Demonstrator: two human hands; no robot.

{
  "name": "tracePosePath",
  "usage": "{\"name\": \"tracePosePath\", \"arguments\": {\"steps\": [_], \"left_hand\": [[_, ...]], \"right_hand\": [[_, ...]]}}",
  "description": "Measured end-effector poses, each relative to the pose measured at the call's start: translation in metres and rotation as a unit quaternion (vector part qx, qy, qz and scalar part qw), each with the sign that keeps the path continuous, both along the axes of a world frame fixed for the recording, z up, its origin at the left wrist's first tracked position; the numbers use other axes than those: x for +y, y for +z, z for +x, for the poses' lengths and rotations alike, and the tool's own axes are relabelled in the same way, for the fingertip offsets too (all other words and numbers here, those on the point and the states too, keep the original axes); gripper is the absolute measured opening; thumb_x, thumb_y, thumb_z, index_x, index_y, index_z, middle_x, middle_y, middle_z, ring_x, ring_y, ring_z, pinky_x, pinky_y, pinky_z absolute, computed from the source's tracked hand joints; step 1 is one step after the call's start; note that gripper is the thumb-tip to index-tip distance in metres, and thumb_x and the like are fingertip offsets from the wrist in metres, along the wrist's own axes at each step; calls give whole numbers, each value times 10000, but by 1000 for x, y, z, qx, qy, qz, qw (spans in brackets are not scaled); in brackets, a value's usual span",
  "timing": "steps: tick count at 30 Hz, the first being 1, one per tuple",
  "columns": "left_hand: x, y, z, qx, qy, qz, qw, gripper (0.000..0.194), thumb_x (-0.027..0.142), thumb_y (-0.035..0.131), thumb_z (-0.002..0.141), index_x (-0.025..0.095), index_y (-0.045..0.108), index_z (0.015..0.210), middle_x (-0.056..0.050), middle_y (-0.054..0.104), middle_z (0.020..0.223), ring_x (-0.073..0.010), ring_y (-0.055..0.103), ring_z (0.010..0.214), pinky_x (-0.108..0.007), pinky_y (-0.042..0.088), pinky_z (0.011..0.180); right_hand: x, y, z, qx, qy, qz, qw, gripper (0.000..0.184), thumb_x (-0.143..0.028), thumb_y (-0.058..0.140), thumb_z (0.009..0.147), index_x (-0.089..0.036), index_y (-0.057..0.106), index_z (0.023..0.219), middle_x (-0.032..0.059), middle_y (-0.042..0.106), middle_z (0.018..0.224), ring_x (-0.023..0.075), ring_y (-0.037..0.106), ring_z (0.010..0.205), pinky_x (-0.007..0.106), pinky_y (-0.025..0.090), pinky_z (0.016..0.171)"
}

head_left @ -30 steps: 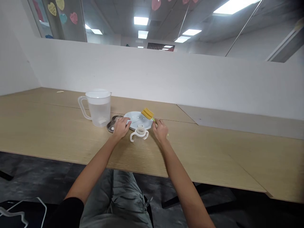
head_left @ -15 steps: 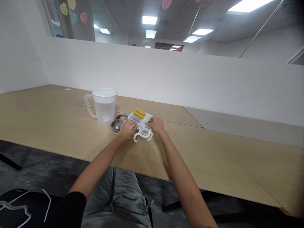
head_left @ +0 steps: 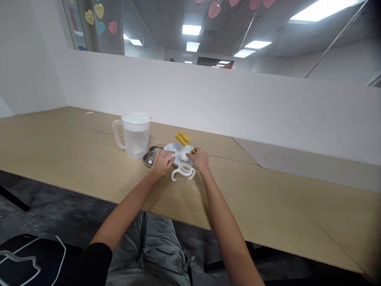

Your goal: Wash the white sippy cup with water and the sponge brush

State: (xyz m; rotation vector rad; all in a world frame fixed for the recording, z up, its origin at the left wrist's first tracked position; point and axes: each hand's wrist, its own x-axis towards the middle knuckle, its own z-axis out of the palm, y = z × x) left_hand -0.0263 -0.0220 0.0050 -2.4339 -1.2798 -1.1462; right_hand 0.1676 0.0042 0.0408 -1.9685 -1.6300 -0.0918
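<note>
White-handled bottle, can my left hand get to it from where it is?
Probably yes: the left hand is close beside the white-handled bottle, and nothing visible blocks the nearer handle, though the fingers seem to be at the plate's edge.

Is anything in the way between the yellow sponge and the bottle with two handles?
Yes: in this view, a round white piece at the right hand and part of the white plate come between the yellow sponge and the two-handled bottle. Whether the piece is held, I can't tell.
</note>
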Motion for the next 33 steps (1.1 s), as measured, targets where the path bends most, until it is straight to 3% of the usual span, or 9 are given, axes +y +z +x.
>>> {"name": "tracePosePath", "arguments": {"steps": [6,10,17,23,26,30,33], "left_hand": [[-1,0,2,48,-10,52,997,458,391,377,961,163,415,1356,-112,609,1224,-243,549,1092,-395,357,987],[0,-1,4,59,-8,61,996,408,393,407,948,148,504,1260,-134,637,1118,-256,565,1065,-397,393,950],[-1,1,9,56,-49,71,995,342,376,393,955,162,580,1145,-98,644,1058,-242,563,1027,-370,399,935],[3,2,17,19,-59,70,996,326,357,385,955,180,614,1106,-97,665,977,-231,584,973,-386,414,911],[3,2,18,-16,-67,62,996,339,290,334,968,178,618,1116,-90,678,974,-218,602,946,-378,434,885],[-1,2,16,-55,-132,38,989,395,214,295,953,171,529,1268,-104,631,1186,-212,581,1095,-369,450,932],[-6,5,14,-71,-191,21,979,459,251,374,922,157,427,1368,-128,529,1343,-237,494,1245,-389,432,1007]], "right_hand": [[-31,-6,-5,48,44,122,990,207,-399,589,750,-210,674,742,53,703,733,163,560,591,250,305,536],[-32,-9,-8,76,120,130,981,267,-435,559,764,-216,696,833,35,715,804,166,581,653,256,351,598],[-24,-14,-6,202,240,107,943,248,-404,579,709,-193,696,766,5,704,772,143,583,691,240,401,643],[-21,-16,-8,249,232,99,935,267,-407,605,665,-177,704,757,12,698,744,146,576,679,249,425,652],[-20,-15,-9,302,251,88,916,260,-396,647,622,-168,704,733,18,696,728,150,586,675,254,435,655],[-20,-14,-10,375,258,97,885,263,-390,697,576,-156,686,694,24,683,699,154,595,668,259,445,651],[-21,-13,-9,397,251,107,876,265,-388,713,557,-151,671,668,25,669,680,151,587,660,263,445,647]]}}
